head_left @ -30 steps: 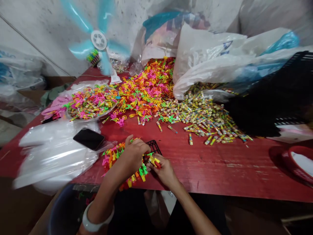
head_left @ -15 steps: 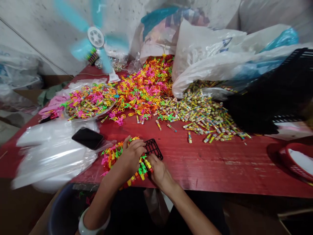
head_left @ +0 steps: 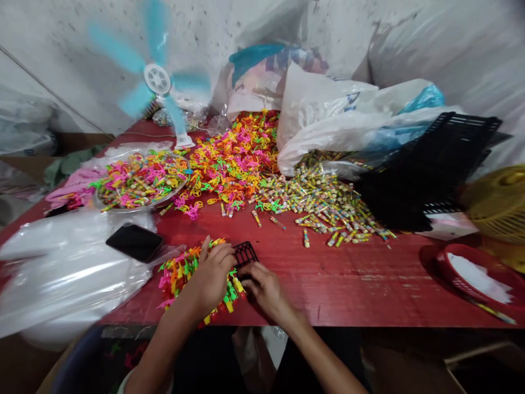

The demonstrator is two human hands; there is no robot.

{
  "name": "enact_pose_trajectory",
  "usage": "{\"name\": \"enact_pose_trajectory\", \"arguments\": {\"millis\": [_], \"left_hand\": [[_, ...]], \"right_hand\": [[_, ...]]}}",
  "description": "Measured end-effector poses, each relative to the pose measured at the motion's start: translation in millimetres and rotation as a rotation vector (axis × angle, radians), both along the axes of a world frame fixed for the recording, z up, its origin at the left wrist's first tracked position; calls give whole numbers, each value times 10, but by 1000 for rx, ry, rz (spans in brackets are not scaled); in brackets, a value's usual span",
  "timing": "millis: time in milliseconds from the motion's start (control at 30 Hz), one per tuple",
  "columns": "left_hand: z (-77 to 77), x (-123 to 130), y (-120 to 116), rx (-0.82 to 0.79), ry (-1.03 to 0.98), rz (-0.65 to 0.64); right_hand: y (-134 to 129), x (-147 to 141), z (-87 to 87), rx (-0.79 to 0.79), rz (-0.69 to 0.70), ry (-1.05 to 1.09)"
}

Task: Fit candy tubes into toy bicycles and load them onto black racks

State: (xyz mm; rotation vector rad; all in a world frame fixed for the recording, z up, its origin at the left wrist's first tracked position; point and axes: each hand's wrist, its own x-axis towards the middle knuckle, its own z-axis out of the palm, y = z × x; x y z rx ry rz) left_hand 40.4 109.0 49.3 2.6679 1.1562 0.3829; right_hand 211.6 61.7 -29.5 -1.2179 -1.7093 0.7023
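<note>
Red surface [head_left: 348,284] carries one phone [head_left: 134,242], one fan [head_left: 157,79]. Left grip [head_left: 215,276] overlies many pieces [head_left: 175,278]; right grip [head_left: 266,289] adjoins one rack [head_left: 246,253]; both closures indeterminable.

Hands [head_left: 216,272] [head_left: 264,289] — two, one phone [head_left: 134,242], one fan [head_left: 157,79]

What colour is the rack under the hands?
Black; the head view shows the rack's bare end best, by the right hand.

Black grid [head_left: 248,253] partly hidden by left hand [head_left: 214,276]
</note>
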Motion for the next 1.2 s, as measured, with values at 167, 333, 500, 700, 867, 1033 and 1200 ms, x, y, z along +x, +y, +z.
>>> {"name": "enact_pose_trajectory", "arguments": {"millis": [167, 333, 500, 700, 867, 1033, 1200], "left_hand": [[-12, -21, 37, 21, -28, -41], [-114, -112, 66, 91, -79, -38], [-189, -312, 144, 160, -120, -16], [-94, -460, 211, 175, -86, 24], [-59, -422, 181, 276, -182, 14], [19, -291, 169, 251, -202, 128], [173, -8, 49, 60, -201, 77]], "right_hand": [[377, 951, 40, 117, -698, -318], [539, 1466, -145, -27, -886, -678], [795, 1259, -139, 117, -779, -625], [1390, 866, 85, 12, -520, -648], [1281, 842, 93, 69, -513, -553], [808, 816, 337, 1, -395, -199], [421, 649, 731, -302, 213, 106]]}}
